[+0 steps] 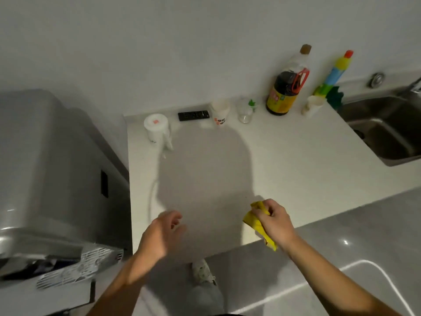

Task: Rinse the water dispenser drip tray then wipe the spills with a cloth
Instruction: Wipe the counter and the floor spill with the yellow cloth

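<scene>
Cloth (258, 222), yellow and bunched, sits in the grip of the right hand (274, 221) at the near edge of the white bench (296, 160), towards its near right corner. The fingers are curled closed around it, so only a crumpled top and a tail show; the tail hangs down past the bench edge. Its long axis runs from the far left, above the knuckles, down to the near right, below the wrist. Bunching it this way probably gives a firm pad for wiping spills.

The left hand (163, 233) hovers over the near edge of the bench, fingers loosely half-curled and holding nothing (it is blurred, so finer detail is lost). It seems kept free to steady or to move things aside.

At the left edge stands the grey water dispenser (52, 169); its white slotted drip tray (79, 267) looks seated at its base. I judge the rinsing done and wiping the step in hand. The sink (385, 131) lies at the far right corner.
</scene>
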`<act>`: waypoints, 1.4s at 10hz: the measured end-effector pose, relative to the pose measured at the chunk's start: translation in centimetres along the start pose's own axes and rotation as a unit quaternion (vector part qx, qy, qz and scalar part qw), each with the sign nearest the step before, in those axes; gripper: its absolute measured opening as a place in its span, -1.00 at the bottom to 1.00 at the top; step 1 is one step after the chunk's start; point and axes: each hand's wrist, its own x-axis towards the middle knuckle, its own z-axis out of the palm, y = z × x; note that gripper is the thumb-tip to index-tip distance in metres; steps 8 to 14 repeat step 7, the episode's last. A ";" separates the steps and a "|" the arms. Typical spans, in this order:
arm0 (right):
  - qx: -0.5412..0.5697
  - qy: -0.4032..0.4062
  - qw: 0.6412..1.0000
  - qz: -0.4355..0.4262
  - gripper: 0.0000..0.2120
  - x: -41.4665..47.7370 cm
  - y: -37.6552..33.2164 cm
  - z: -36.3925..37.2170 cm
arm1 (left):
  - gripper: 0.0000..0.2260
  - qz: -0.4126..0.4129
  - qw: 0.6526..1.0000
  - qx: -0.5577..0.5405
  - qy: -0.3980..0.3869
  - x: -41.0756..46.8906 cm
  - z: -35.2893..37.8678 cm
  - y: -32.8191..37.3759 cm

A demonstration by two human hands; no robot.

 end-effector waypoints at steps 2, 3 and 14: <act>-0.159 -0.032 0.984 -0.072 -0.83 8.6 -0.6 -0.5 | -0.21 0.042 0.987 0.148 -0.035 7.1 1.4 -1.0; -0.221 -0.066 0.966 -0.120 -0.81 10.9 -0.5 0.0 | -0.06 0.037 0.973 0.219 -0.059 8.4 2.1 -1.2; -0.368 -0.187 0.900 -0.138 -0.48 12.3 -2.6 -1.9 | -0.07 -0.012 0.981 0.182 -0.061 7.6 1.9 0.8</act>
